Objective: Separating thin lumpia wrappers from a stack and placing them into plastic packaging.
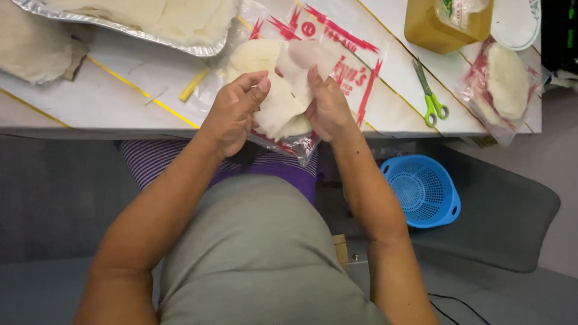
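At the white table (108,102), your left hand (232,114) and right hand (328,108) pinch thin, pale round wrappers (280,105), apparently peeling one loose; ease it slowly.

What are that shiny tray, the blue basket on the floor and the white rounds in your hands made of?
The tray looks like thin aluminium foil: silvery, crinkled rim. The blue basket seems moulded plastic, matte, with a fine mesh of holes. The white rounds, held by the left hand and right hand, look like thin, pale, floppy dough wrappers, probably flour-based.
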